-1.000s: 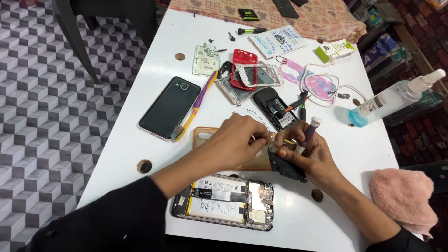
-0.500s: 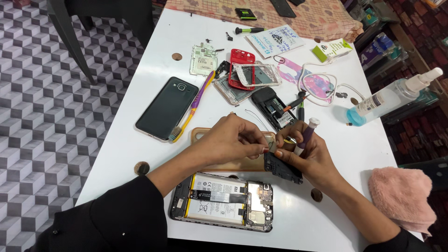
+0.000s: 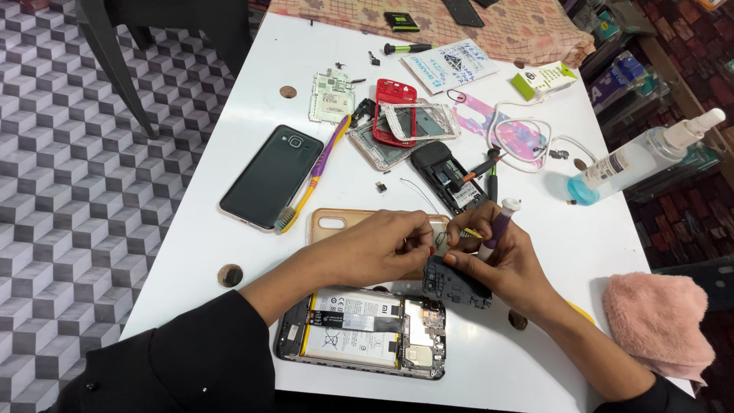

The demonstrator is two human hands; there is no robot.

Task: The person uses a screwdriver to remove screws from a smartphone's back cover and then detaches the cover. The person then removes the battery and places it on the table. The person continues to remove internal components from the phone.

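White counter [image 3: 229, 191] carries a black smartphone lying face down [image 3: 271, 177], with a purple-and-yellow toothbrush [image 3: 317, 172] just beside it. A red plastic phone frame [image 3: 395, 103] overlaps a clear phone case [image 3: 419, 121]. A small black keypad phone [image 3: 446, 174] lies near the middle. A clear spray bottle with blue liquid [image 3: 642, 157] lies tilted at the right edge. A pink fluffy cloth [image 3: 659, 325] sits at the lower right. Grey cube-patterned floor tiles [image 3: 69, 191] on the left.

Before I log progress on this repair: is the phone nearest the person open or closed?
Open. The phone lies with its back cover off, battery and circuit board exposed, on the table.
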